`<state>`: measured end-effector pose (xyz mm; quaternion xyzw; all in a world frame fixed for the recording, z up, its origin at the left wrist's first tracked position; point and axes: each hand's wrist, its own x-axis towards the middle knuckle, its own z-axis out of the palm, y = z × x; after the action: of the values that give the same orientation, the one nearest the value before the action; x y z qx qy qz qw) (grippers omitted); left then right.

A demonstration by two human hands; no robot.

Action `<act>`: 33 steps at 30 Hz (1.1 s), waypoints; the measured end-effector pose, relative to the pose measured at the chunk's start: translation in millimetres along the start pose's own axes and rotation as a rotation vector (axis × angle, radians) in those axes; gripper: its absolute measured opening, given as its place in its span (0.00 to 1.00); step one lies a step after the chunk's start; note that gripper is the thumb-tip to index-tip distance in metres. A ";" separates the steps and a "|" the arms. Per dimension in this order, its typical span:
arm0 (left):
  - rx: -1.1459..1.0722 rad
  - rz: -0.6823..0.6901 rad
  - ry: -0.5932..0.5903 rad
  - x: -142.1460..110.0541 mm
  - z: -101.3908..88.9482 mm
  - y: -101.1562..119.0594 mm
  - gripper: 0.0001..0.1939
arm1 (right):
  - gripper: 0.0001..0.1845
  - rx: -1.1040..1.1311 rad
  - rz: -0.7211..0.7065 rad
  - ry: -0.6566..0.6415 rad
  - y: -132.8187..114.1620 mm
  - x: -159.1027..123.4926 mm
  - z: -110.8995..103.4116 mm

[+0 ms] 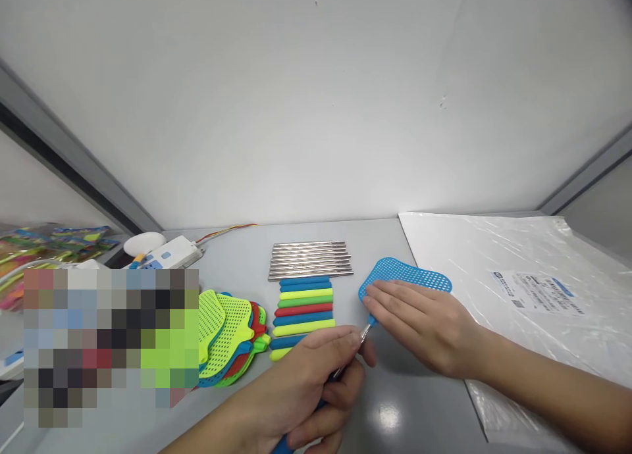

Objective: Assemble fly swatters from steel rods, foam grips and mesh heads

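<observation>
- Primary item: I located the blue swatter head (409,274) on the right of centre, at the counter's work area, its perforated blade lying partly under the right hand (432,326).
- Shaft: the silver rod (364,332) met the neck of the blade at a slant; I could not tell how deeply it was seated.
- Handle: a blue handle (283,445) ran along the same line, nearer the camera, largely covered by fingers.
- Left hand: I had the left hand (311,368) clamped on the silver rod and blue handle, thumb on top near the neck, fingers curled beneath.
- Right hand: its fingers were extended, together and laid over the near edge of the blade. The thumb was hidden, so I could not tell whether it was clamped.
- Rod stock: just beyond the hands, metal rods (311,260) lay side by side in a row.
- Handle stock: coloured handles (303,307) in blue, yellow, green and red lay below the rods.
- Blade stock: to the left, a pile of swatter heads (227,335) overlapped; its left part was obscured.
- Periphery: a power strip (180,252) stood at far left. A clear-wrapped white package (513,243) with a label (538,293) lay on the right of the grey counter (405,408).
</observation>
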<state>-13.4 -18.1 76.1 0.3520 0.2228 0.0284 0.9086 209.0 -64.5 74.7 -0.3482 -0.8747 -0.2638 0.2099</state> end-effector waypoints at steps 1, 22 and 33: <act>0.001 0.004 0.003 0.5 0.5 0.4 0.16 | 0.22 -0.001 -0.002 0.001 0.6 -0.3 0.3; 0.065 -0.079 0.053 9.9 -3.0 1.3 0.16 | 0.21 0.101 -0.047 0.005 -4.2 0.5 11.5; 0.073 -0.099 0.068 -2.1 1.1 9.0 0.13 | 0.18 -0.097 0.030 0.146 40.8 -20.9 15.8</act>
<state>-13.9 -12.5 83.5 0.3722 0.2717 -0.0126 0.8874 249.5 -40.0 63.8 -0.3508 -0.8381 -0.3272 0.2598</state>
